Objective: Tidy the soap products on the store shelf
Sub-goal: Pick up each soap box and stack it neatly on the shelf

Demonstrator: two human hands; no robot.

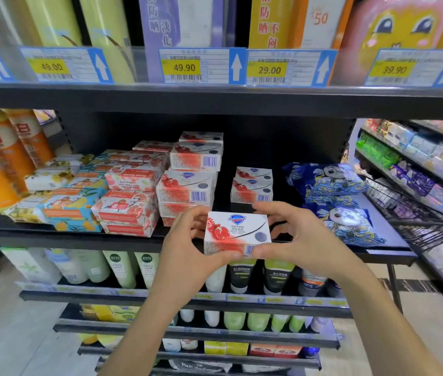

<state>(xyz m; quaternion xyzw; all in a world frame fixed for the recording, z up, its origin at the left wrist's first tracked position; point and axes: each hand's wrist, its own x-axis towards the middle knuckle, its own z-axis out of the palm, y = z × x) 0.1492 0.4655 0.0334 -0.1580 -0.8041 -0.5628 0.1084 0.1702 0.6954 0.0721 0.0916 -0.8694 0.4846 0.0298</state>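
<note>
Our left hand [185,248] and right hand [300,237] clamp a white-and-red cardboard soap box [238,233] between them, near the black shelf [65,234] edge, before matching stacked boxes [190,183].

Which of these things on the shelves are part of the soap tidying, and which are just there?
Part of the job:
white and red cardboard soap box, held by left hand and right hand
stacked matching white and red soap boxes
pink wrapped soap bars

Just there:
blue cartoon-printed packets
yellow price tags
green tubes
</note>
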